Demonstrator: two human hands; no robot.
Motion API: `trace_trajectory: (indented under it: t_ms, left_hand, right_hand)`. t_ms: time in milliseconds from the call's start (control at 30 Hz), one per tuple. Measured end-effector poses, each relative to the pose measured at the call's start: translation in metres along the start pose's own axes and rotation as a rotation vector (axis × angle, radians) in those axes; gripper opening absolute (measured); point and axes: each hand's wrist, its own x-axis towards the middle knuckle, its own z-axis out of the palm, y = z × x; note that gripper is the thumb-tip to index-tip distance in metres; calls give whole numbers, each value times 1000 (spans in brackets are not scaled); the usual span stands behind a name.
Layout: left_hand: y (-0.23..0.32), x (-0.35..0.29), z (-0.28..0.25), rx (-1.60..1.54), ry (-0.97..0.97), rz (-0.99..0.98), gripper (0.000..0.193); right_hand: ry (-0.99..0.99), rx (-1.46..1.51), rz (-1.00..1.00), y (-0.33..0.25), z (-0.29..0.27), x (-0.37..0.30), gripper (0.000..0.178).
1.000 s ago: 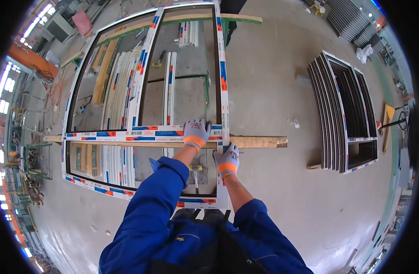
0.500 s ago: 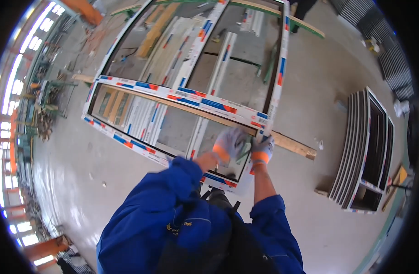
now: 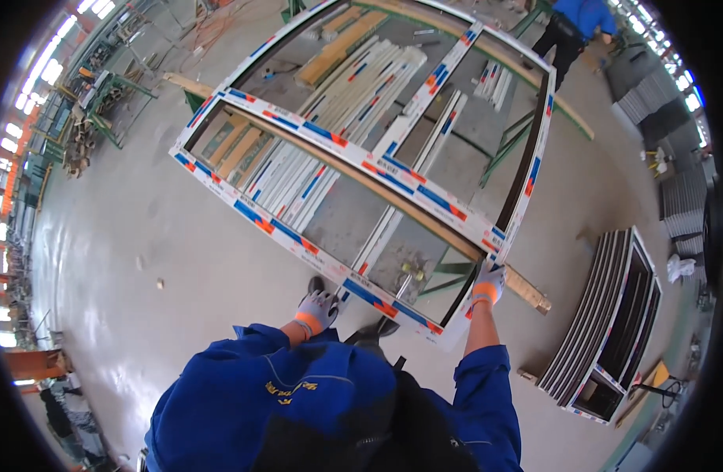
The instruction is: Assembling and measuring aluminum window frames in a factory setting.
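left hand [image 3: 318, 308]: my glove grips near rail of big white taped plastic window frame [image 3: 361, 161]
right hand [image 3: 488, 282]: clamps its right corner

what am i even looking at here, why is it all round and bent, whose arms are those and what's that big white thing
The picture comes from a wide fisheye camera worn on a person's head, looking down, so straight edges bend. The blue sleeves and gloved hands are that person's own. The right hand grips the corner of a large white window frame with red and blue tape. The left hand is at the frame's near edge; whether it grips is unclear. The frame rests on a long wooden plank and green stands. Finished frames lean stacked on the concrete floor. Another person works farther off.
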Motion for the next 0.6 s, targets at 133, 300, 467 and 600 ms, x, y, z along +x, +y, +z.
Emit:
trace_trajectory:
  t_ms: [133,300,467,600]
  left_hand:
    - [-78,-7,32,10,-190,-227,37]
    - [-178,-17,37,-191,-127,-306,35]
    - [-309,-74,32,-308,-151,-788,32]
    - [-345,-116,21,-316,-127,-876,36]
  right_hand:
    - [227,-212,-158,-21,-15,-25,56]
    - [356,-517,-375,-29,0,-110,61]
    - [-33,-238,-332,-101,56,-255,57]
    - [93,-297,-616,-106,77,-295,59]
